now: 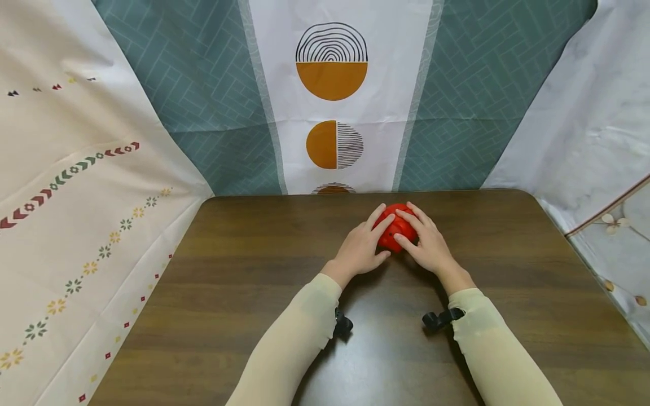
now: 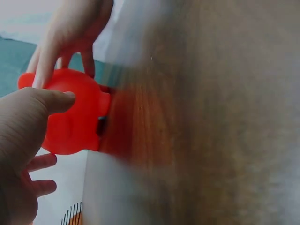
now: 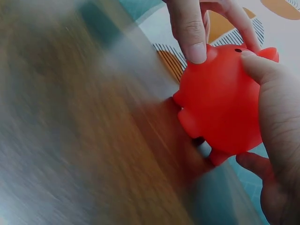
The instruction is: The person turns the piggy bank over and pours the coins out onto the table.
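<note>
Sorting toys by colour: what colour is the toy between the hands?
Bright red toy, clearest in the right wrist view.

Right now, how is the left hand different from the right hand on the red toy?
The left hand comes at the red toy from the left side, the right hand from the right side. The left hand's thumb lies low, near the table, while the right hand's thumb presses the toy's front. Both hands curl round the same toy, both wear pale sleeves, and both touch the toy at once.
</note>
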A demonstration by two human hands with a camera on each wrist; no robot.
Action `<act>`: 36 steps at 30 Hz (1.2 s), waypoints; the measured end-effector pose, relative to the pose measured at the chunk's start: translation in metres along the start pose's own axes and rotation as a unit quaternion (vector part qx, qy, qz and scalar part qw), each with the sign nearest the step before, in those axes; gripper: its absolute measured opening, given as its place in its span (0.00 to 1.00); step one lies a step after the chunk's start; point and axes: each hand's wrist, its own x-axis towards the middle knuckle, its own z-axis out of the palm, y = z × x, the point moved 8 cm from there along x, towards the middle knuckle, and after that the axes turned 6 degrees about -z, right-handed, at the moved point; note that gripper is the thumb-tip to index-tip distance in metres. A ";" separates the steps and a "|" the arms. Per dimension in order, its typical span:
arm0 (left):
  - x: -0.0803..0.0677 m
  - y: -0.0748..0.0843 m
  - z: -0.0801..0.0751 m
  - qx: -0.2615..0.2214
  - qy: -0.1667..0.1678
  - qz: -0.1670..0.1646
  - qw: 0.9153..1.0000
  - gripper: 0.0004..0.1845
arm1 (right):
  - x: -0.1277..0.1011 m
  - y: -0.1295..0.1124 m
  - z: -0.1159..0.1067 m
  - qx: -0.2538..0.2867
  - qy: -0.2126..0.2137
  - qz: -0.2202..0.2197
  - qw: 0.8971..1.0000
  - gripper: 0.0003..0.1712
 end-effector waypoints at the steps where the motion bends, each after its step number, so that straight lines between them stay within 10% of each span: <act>1: -0.003 -0.001 0.000 -0.003 0.001 -0.003 1.000 0.47 | -0.001 -0.002 0.002 0.003 0.001 -0.001 1.000 0.36; 36: -0.051 -0.021 -0.022 -0.049 0.060 -0.039 0.996 0.39 | -0.013 -0.045 0.030 0.044 -0.006 -0.045 0.998 0.34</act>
